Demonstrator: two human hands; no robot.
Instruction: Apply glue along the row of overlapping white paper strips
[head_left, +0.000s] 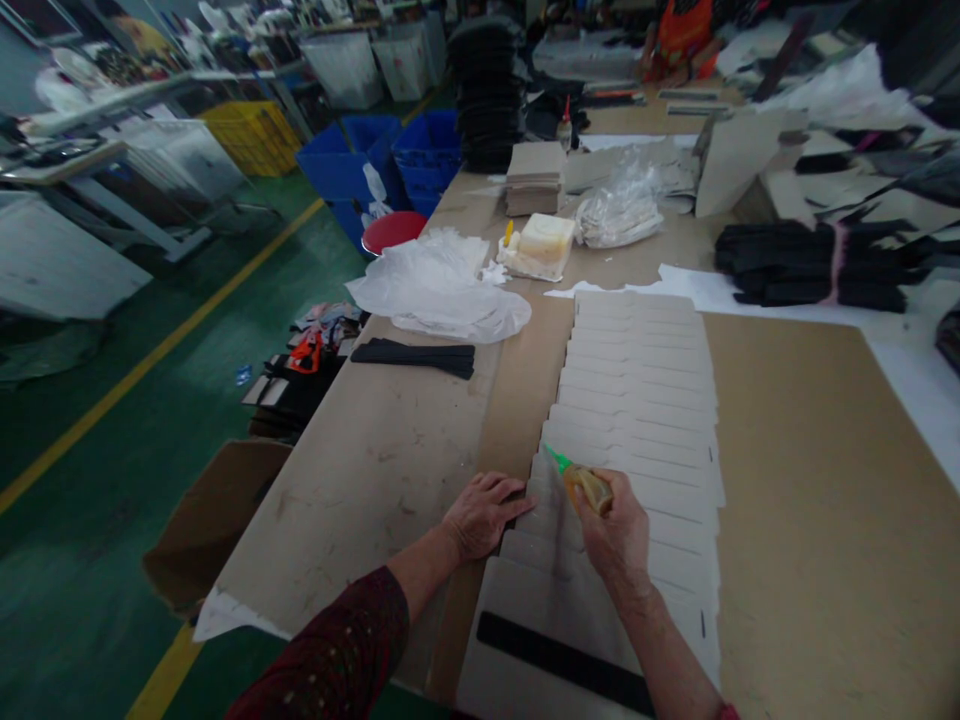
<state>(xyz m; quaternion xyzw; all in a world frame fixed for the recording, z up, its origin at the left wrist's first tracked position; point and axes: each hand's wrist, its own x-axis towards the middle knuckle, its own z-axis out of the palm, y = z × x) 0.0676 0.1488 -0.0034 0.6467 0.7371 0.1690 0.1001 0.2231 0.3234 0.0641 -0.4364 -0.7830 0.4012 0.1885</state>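
An amber squeeze bottle [589, 489] is pointing its green tip [556, 458] at the left edge of overlapping grey boards [637, 400], the right hand [619, 530] gripping it. The left hand [484, 515] is lying open, touching that edge. A black strip [562, 661] is resting on the nearest board [540, 595]; other black strips [412, 356] are lying on the counter [375, 450] farther left.

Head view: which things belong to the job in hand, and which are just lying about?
Likely in the job:
- green-tipped squeeze bottle, in the right hand
- overlapping grey boards, left hand at their edge
- black strip on the nearest board
- spare black strips, probably

Likely just about:
- red round seat
- yellow crate
- crumpled white plastic sheet
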